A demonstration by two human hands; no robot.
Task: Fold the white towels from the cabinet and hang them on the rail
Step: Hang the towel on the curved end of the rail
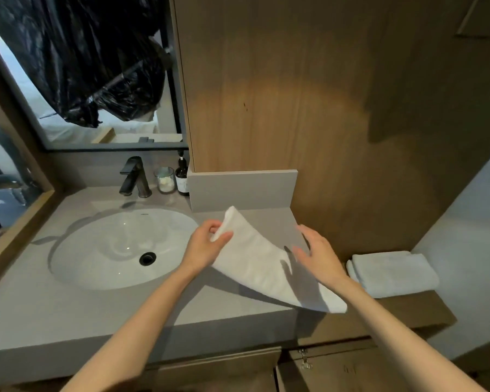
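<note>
Pinching the far upper corner of the white hand towel (262, 263), the left hand (207, 244) lifts that end off the grey countertop (102, 309) beside the sink (119, 244). The towel's long axis slants from that raised corner down to the counter's near right edge. The right hand (317, 251) hovers with fingers spread, gripping nothing, just above the towel's middle, nearer for the next fold. A folded towel (393, 273) lies on the ledge to the right.

Oval white ceramic basin (119, 244) sunk in grey stone countertop (54, 312). Black angular metal faucet (135, 176) at its 12 o'clock. At the faucet's 3 o'clock: clear glass jar (164, 179), then dark pump bottle (182, 176). Crumpled black plastic sheet (77, 58) above.
</note>
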